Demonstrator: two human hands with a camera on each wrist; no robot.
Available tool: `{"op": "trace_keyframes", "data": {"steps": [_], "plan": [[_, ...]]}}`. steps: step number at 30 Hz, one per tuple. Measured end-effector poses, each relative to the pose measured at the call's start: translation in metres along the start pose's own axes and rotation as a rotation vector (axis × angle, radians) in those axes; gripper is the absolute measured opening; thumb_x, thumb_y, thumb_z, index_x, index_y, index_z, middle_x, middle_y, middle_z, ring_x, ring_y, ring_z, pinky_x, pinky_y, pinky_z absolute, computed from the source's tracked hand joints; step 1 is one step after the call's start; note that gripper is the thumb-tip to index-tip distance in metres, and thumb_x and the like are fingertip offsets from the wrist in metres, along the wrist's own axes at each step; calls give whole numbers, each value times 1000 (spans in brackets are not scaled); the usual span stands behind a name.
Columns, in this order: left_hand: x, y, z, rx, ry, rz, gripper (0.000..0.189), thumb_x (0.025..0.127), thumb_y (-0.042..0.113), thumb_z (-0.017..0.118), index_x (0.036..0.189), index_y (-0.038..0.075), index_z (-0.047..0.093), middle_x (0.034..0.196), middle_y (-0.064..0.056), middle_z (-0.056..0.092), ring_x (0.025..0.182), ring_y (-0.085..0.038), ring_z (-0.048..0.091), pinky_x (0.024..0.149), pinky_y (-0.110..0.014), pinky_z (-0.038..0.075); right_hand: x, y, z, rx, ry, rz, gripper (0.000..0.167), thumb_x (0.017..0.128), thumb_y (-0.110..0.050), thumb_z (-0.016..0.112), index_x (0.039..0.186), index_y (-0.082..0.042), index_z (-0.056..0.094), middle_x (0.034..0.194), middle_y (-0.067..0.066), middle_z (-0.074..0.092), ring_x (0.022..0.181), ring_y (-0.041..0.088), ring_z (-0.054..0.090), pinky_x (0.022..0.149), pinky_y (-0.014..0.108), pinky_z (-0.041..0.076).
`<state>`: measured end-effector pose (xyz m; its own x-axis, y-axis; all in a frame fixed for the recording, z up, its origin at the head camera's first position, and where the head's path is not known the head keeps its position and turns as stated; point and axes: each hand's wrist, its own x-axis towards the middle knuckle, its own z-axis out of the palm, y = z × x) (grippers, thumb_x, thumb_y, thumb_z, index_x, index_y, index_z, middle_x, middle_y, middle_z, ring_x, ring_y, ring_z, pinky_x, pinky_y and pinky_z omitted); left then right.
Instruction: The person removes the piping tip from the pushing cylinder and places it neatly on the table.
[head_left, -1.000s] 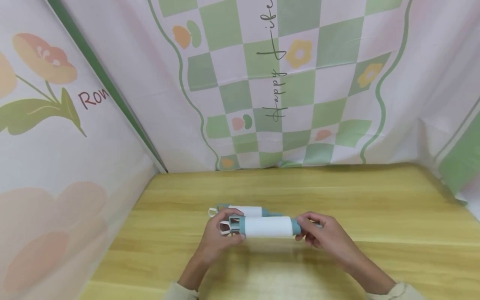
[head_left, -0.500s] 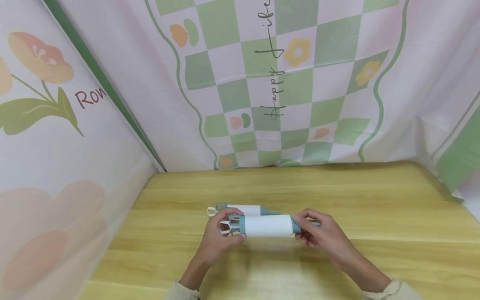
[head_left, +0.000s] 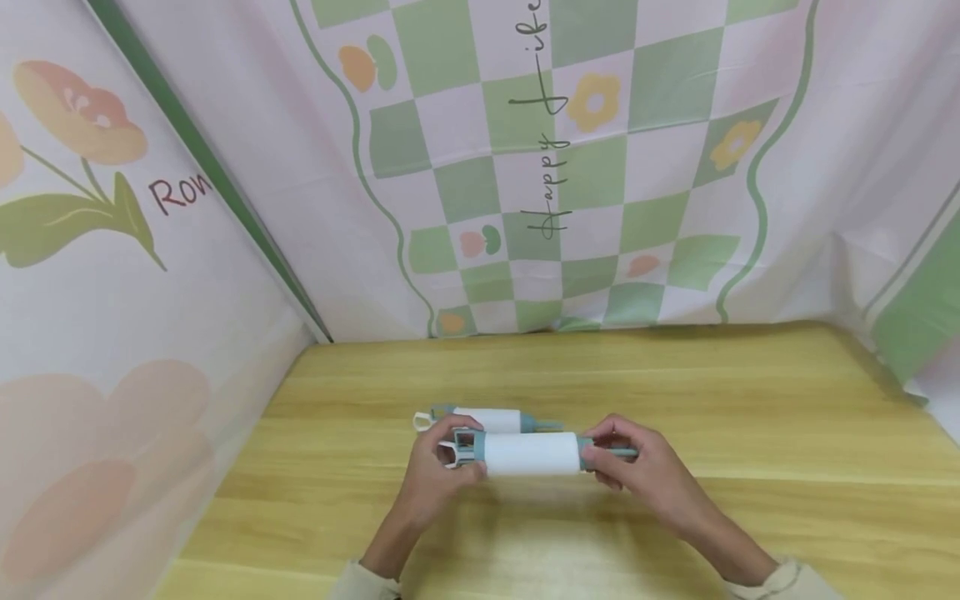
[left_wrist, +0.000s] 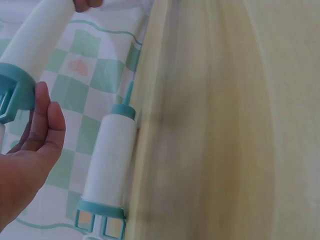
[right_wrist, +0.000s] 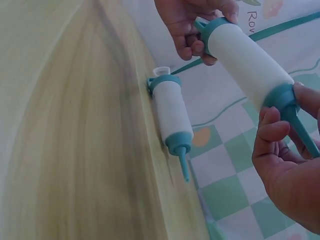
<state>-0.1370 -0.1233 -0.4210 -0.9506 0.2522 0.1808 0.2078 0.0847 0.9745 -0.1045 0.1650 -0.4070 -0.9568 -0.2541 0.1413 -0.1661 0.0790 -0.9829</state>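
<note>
A large syringe [head_left: 531,454] with a white barrel, teal end caps and a thin teal nozzle is held level above the table. My left hand [head_left: 430,479] grips its teal handle collar between thumb and fingers, where a white plunger end shows. At the other end, my right hand [head_left: 660,471] pinches the teal nozzle cap [right_wrist: 281,97], and the nozzle sticks out past the fingers. Just behind lies a second syringe [head_left: 495,419] of the same kind on the wood, its nozzle pointing right; no hand touches it. The left wrist view shows the second syringe [left_wrist: 110,160] whole except for its plunger end.
The wood-grain table [head_left: 750,400] runs back to a hanging cloth [head_left: 592,183] with green checks and flowers. Another flowered cloth [head_left: 150,333] closes off the left side. More cloth [head_left: 885,250] hangs at the right.
My right thumb and fingers have shifted on the nozzle cap, and more of the nozzle shows. The held syringe has moved very slightly left. The second syringe stays in place.
</note>
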Motion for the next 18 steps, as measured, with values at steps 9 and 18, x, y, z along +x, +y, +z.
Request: {"op": "trace_keyframes", "data": {"steps": [9, 18], "plan": [[0, -3, -1, -16, 0, -7, 44, 69, -1, 71, 111, 4, 64, 107, -18, 59, 80, -27, 61, 69, -38, 58, 0, 4, 1, -91, 25, -76, 15, 98, -8, 64, 110, 0, 63, 102, 17, 63, 86, 25, 65, 71, 36, 58], [-2, -3, -3, -14, -4, -9, 44, 68, -2, 71, 111, 5, 64, 107, -17, 59, 81, -27, 61, 68, -39, 59, 0, 7, 2, -162, 58, -66, 25, 91, -12, 74, 113, -3, 65, 106, 10, 66, 93, 21, 63, 75, 31, 56]]}}
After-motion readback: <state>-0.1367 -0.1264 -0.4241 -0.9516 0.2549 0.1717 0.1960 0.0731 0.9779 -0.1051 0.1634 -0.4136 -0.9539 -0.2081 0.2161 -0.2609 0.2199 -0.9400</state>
